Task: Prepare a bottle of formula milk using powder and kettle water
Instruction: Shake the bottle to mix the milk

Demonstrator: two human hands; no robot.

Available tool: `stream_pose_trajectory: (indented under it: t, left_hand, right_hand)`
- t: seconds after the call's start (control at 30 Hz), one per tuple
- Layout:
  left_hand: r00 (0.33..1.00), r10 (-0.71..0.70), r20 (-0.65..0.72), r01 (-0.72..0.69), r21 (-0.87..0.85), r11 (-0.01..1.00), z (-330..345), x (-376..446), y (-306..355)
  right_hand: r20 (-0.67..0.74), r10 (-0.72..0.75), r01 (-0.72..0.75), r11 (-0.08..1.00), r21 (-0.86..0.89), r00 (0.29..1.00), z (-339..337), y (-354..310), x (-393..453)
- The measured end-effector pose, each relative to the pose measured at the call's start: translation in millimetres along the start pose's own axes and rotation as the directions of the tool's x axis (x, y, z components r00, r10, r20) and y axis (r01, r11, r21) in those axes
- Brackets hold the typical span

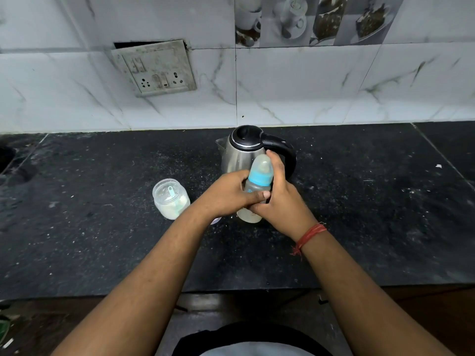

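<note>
A baby bottle (258,182) with a blue collar and a clear cap stands upright on the black counter (102,240). My left hand (226,195) grips the bottle's body from the left. My right hand (281,199) wraps around it from the right, fingers reaching up beside the cap. A steel kettle (239,152) with a black lid and handle stands directly behind the bottle. To the left sits an open clear jar (171,199) of white powder with a pale blue scoop inside.
A switch and socket plate (155,69) is on the tiled wall behind. White specks are scattered over the counter. A small pale object (216,220) peeks out under my left wrist. The counter's front edge runs below my forearms.
</note>
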State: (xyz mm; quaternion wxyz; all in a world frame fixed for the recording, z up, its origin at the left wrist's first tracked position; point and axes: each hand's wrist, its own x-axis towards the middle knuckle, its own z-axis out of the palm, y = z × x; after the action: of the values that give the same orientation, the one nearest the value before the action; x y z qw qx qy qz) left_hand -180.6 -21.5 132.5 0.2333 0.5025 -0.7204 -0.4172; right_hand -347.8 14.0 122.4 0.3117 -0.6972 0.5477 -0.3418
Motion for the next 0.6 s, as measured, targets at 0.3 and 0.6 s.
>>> stream_pose_trajectory:
  t: [0.3, 0.6]
  left_hand:
    - [0.997, 0.043, 0.071, -0.052, 0.126, 0.991, -6.4, -10.0, 14.4]
    - [0.887, 0.183, -0.425, 0.085, 0.537, 0.839, -28.4, -6.0, 4.7]
  right_hand:
    - [0.001, -0.008, 0.008, 0.998, 0.065, 1.0, -10.5, -3.9, -3.2]
    - [-0.096, -0.006, 0.023, 0.985, 0.172, 0.995, -27.5, -0.4, 10.4]
